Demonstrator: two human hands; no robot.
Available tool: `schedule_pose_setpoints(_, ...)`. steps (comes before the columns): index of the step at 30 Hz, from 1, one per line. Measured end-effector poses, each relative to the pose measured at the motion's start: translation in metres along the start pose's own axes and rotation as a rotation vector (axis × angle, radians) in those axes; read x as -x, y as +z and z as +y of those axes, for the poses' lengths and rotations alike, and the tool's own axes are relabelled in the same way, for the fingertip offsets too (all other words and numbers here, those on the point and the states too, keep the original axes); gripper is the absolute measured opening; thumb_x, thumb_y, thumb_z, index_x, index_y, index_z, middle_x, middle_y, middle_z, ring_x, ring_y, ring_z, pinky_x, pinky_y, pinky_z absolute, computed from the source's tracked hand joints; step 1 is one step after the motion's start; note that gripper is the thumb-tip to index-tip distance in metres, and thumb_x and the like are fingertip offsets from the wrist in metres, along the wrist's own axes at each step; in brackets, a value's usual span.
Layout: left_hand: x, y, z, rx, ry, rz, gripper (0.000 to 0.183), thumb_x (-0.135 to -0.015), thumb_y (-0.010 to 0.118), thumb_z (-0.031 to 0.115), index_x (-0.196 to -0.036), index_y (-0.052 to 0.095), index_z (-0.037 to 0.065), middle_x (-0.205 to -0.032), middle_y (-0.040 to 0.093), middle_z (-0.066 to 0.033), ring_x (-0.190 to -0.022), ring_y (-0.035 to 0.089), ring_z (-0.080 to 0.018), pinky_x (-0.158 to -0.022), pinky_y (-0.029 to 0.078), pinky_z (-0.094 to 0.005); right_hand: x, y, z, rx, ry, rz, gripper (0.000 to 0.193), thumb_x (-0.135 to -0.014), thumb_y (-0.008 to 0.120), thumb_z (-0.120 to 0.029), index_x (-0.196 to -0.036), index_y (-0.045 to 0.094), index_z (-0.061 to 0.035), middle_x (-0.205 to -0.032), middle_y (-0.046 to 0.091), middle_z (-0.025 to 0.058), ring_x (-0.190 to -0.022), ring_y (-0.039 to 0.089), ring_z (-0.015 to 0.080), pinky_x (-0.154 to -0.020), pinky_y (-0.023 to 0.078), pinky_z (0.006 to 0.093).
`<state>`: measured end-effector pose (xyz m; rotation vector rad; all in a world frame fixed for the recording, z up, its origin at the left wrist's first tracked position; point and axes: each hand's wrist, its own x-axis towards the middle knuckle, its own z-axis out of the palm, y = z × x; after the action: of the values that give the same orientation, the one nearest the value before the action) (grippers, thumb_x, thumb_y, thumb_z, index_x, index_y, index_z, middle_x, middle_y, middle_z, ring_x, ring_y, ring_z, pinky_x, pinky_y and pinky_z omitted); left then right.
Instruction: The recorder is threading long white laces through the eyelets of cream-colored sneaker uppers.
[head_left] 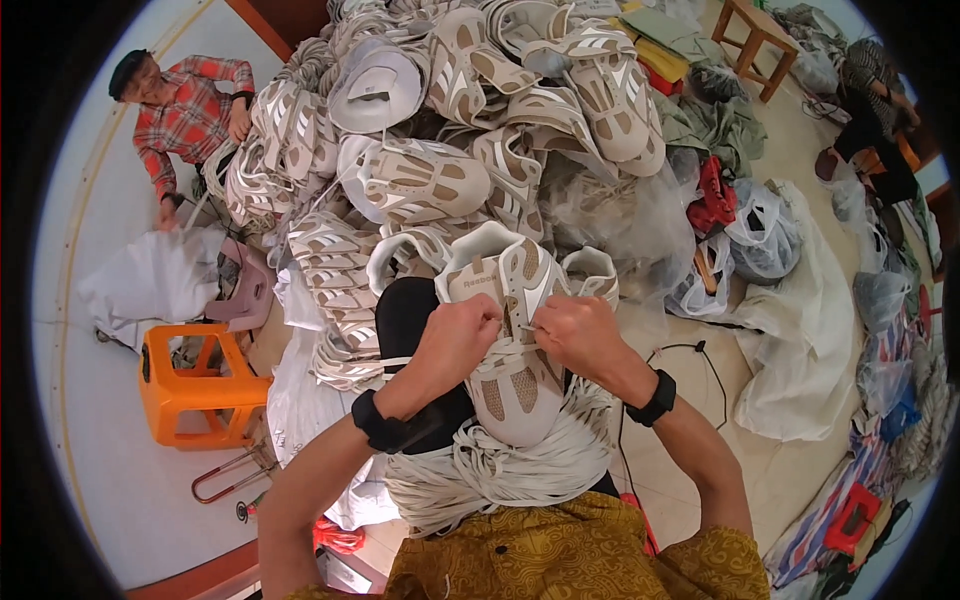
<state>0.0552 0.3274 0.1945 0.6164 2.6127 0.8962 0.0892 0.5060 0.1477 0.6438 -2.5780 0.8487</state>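
A beige and white shoe upper [517, 400] lies in front of me, its toe toward my body and its opening facing away. White lace [508, 353] crosses the lower part of its eyelet rows. My left hand [462, 335] is closed in a pinch at the left eyelet edge. On the opposite edge my right hand [575, 333] pinches what looks like a lace end; the fingertips partly hide it. Below the upper, a thick bundle of white laces [500, 465] rests across my lap.
A large heap of similar shoe uppers [430, 180] rises just beyond my hands. An orange stool [205, 385] stands at left, near a person in a plaid shirt [195, 115]. Plastic bags [760, 235] and white sheeting [800, 330] lie at right. Another person [875, 110] is at far right.
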Motion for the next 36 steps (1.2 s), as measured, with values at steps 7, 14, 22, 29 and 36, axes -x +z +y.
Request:
schedule_pose_setpoints(7,-0.008,0.012,0.002,0.023,-0.009,0.007,0.016,-0.075,0.051,0.009,-0.084,0.06,0.0,-0.07,0.06,-0.0167,-0.063,0.06,-0.026,-0.059,0.046,-0.0317,-0.012,0.001,-0.012,0.223,-0.147,-0.139,0.009,-0.06,0.056,-0.014,-0.056,0.056,-0.006,-0.056,0.054,0.0068,-0.052,0.058,0.0237,-0.045,0.046,0.0344)
schedule_pose_setpoints(14,-0.014,0.016,0.003,0.007,0.108,-0.015,0.016,-0.072,0.049,0.011,-0.079,0.062,0.002,-0.07,0.059,-0.0192,-0.069,0.058,-0.036,-0.065,0.046,-0.0436,-0.008,-0.001,-0.001,0.13,-0.103,-0.172,0.011,-0.063,0.055,-0.014,-0.057,0.057,-0.0046,-0.059,0.057,0.0103,-0.052,0.059,0.0256,-0.046,0.046,0.0361)
schedule_pose_setpoints(22,-0.013,0.017,0.003,0.03,0.051,-0.023,0.015,-0.074,0.049,0.01,-0.08,0.06,0.002,-0.07,0.058,-0.019,-0.065,0.058,-0.0349,-0.059,0.046,-0.0388,-0.015,-0.006,0.007,-0.062,0.079,-0.19,0.008,-0.062,0.058,-0.011,-0.057,0.054,-0.0053,-0.055,0.052,0.0091,-0.05,0.055,0.0275,-0.047,0.045,0.0371)
schedule_pose_setpoints(29,-0.021,0.016,-0.006,0.069,0.064,-0.082,0.015,-0.073,0.05,0.009,-0.081,0.06,0.002,-0.069,0.058,-0.0181,-0.066,0.058,-0.0333,-0.06,0.046,-0.0382,0.0,0.008,-0.003,0.084,0.01,-0.105,0.009,-0.066,0.058,-0.013,-0.063,0.055,-0.0053,-0.061,0.054,0.0106,-0.057,0.057,0.0285,-0.051,0.046,0.0402)
schedule_pose_setpoints(36,-0.034,0.01,-0.008,-0.169,0.235,-0.346,0.015,-0.07,0.052,0.011,-0.078,0.06,0.001,-0.07,0.058,-0.0182,-0.068,0.057,-0.0346,-0.062,0.046,-0.0397,-0.009,-0.005,0.0,-0.146,0.028,-0.003,0.022,-0.061,0.067,-0.01,-0.08,0.058,-0.0056,-0.069,0.054,0.0081,-0.065,0.055,0.0266,-0.059,0.045,0.0356)
